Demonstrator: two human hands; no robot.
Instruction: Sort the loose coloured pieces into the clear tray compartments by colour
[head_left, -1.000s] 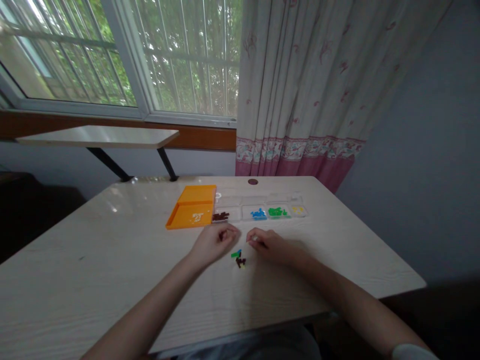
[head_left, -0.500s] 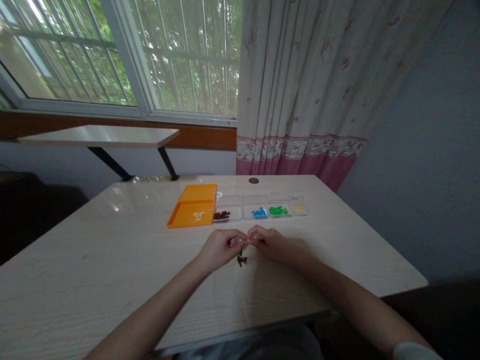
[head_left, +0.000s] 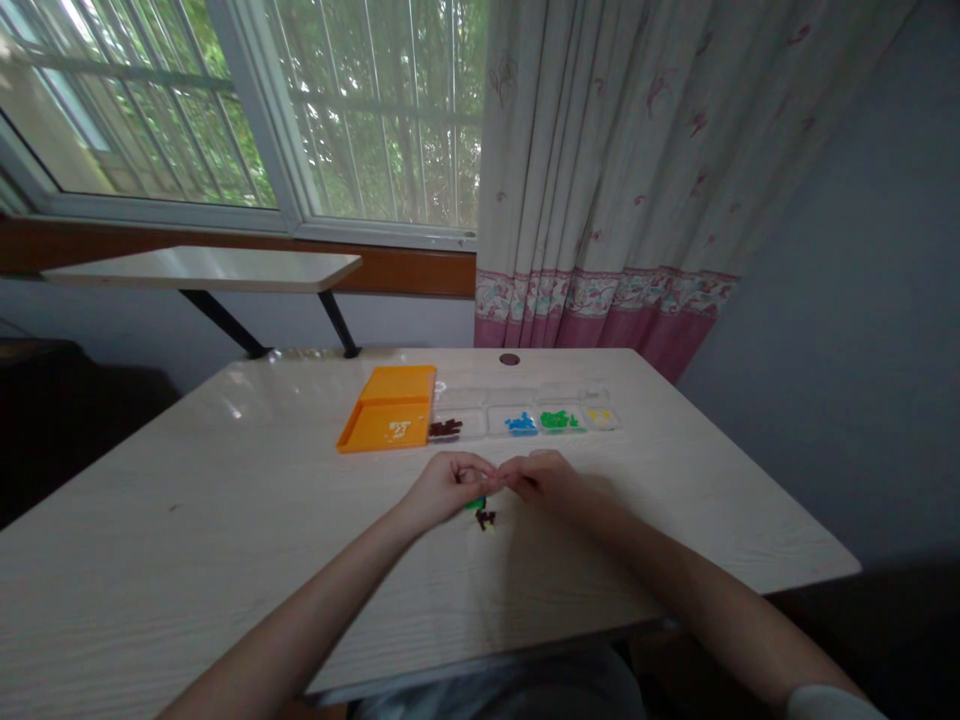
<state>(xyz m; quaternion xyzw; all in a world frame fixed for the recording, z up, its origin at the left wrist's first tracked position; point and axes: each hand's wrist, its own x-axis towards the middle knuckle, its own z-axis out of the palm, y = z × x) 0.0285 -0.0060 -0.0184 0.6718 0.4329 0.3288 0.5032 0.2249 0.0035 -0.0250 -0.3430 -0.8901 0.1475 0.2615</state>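
My left hand and my right hand meet fingertip to fingertip above the table. Both are pinched shut on something too small to make out. Just below them lies a small cluster of tiny pieces, green and dark brown. Behind my hands stands a clear compartment box with brown, blue, green and yellow pieces in separate cells. An orange tray with a few pale pieces sits to its left.
A round cable hole marks the table's far edge. Beyond it hang a pink-hemmed curtain and a window, with a narrow shelf on brackets below the sill.
My two hands have come together from either side of the small cluster until their fingertips touch above it. The view has shifted slightly.
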